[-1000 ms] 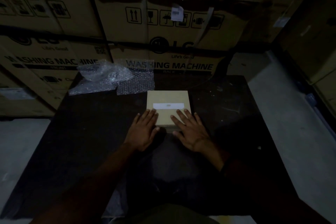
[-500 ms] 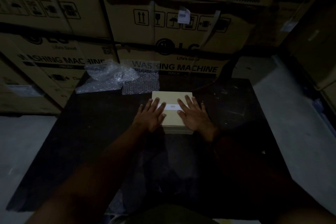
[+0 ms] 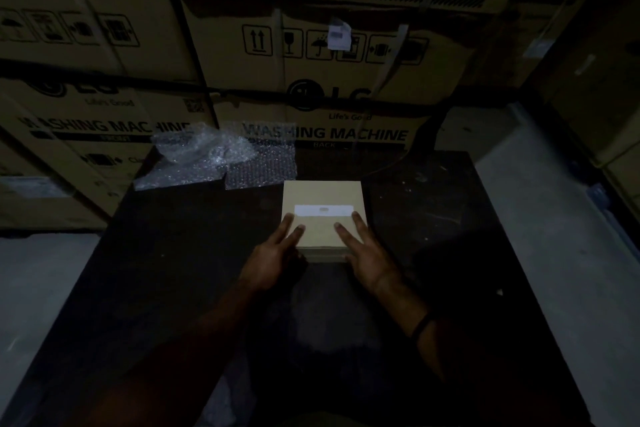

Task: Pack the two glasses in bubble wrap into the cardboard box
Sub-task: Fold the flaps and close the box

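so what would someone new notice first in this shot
The pale, closed cardboard box at the middle of the dark table stands out most, with the left hand and right hand laid flat on its near corners, fingers straight. Next comes the crumpled bubble wrap at the table's far left edge, then the wall of washing machine cartons stacked behind.

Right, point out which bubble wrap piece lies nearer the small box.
The flat sheet, just beyond the far-left corner of the small box; the crumpled piece sits further left.
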A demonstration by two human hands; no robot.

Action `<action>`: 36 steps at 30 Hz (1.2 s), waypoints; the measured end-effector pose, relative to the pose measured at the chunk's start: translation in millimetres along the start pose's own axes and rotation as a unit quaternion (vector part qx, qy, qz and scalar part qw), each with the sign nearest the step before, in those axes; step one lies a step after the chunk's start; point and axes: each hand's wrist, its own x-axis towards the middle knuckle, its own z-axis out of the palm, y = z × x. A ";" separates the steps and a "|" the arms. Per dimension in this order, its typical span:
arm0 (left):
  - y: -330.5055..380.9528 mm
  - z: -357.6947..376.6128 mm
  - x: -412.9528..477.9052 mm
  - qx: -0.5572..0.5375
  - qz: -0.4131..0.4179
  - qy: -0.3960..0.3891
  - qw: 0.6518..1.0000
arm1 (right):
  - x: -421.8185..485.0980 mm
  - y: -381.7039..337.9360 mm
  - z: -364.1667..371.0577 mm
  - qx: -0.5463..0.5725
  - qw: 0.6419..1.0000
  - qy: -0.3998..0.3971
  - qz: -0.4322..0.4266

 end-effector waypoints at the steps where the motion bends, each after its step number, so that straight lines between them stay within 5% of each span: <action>1: 0.0 0.1 0.6 0.004 0.000 -0.006 1.000 | 0.9 0.9 1.0 -0.009 1.000 -0.001 0.002; 12: 12.0 -10.5 70.6 0.006 0.002 -0.002 1.000 | 59.9 31.7 -24.4 -0.033 0.997 0.069 -0.029; 26: 2.9 -6.8 150.3 0.028 -0.015 -0.035 0.999 | 131.9 72.1 -21.1 -0.006 1.000 0.027 0.002; 30: 7.5 -8.6 158.7 0.125 -0.042 -0.054 0.990 | 138.8 66.4 -36.8 -0.024 1.000 -0.004 0.004; 36: 11.8 -3.5 153.4 0.269 0.017 -0.009 0.963 | 139.0 41.4 -51.9 -0.207 0.978 0.026 -0.019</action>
